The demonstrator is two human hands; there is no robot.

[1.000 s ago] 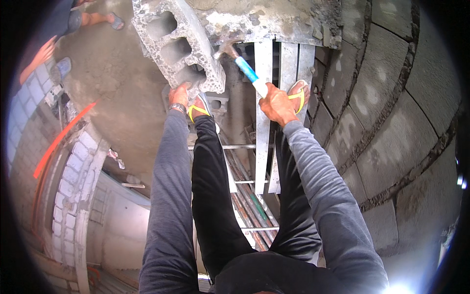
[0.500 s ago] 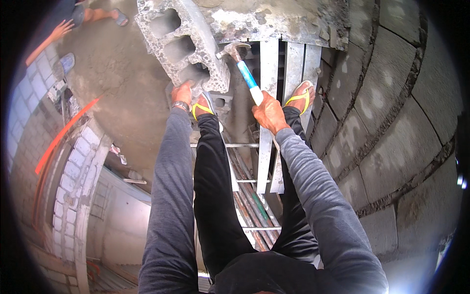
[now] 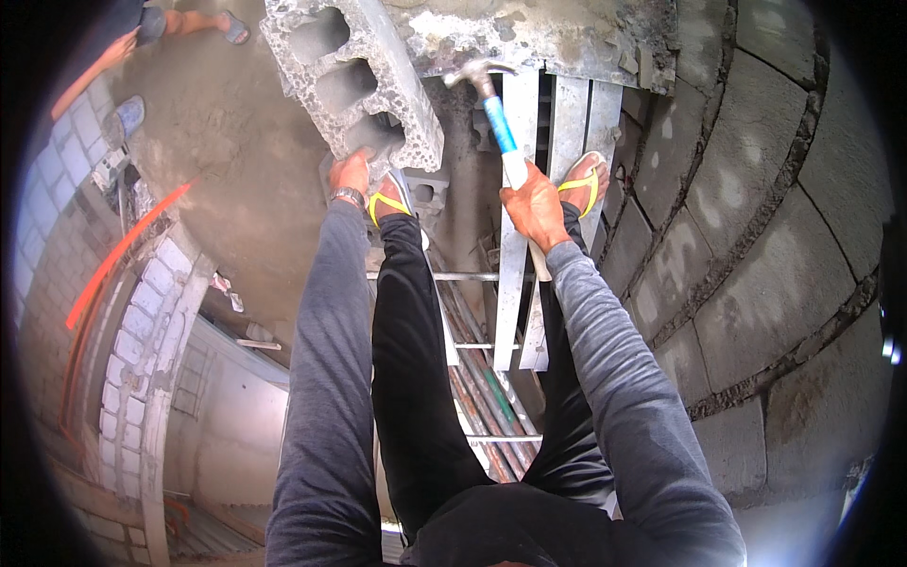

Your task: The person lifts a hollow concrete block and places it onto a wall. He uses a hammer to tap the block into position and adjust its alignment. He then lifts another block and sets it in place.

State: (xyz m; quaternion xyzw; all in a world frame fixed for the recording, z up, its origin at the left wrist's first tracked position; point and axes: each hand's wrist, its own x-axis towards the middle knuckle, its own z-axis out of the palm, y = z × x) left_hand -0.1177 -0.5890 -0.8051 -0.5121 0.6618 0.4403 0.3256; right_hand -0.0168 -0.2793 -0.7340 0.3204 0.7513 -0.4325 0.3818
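A grey hollow concrete block (image 3: 402,90) leans at a slant in front of me, its row of holes facing up. My left hand (image 3: 350,178) is closed on the block's near end, the fingertips at the rim of the nearest hole. In my right hand (image 3: 535,208) is a claw hammer (image 3: 500,125) with a blue and white handle. The hammer's metal head is raised to the right of the block, apart from it. Where the left fingers go inside the hole is partly hidden.
My sandalled feet stand by the block and on pale planks (image 3: 518,217). Under my legs lie several long pipes (image 3: 487,416) and crossbars. A concrete block wall (image 3: 737,217) rises at right. At upper left are another person's arm and foot (image 3: 234,28), and an orange strip (image 3: 123,250).
The hammer head has moved away from the block's side, up and to the right, with my right hand shifting right. My left hand stays on the block. The other person's hand has moved slightly.
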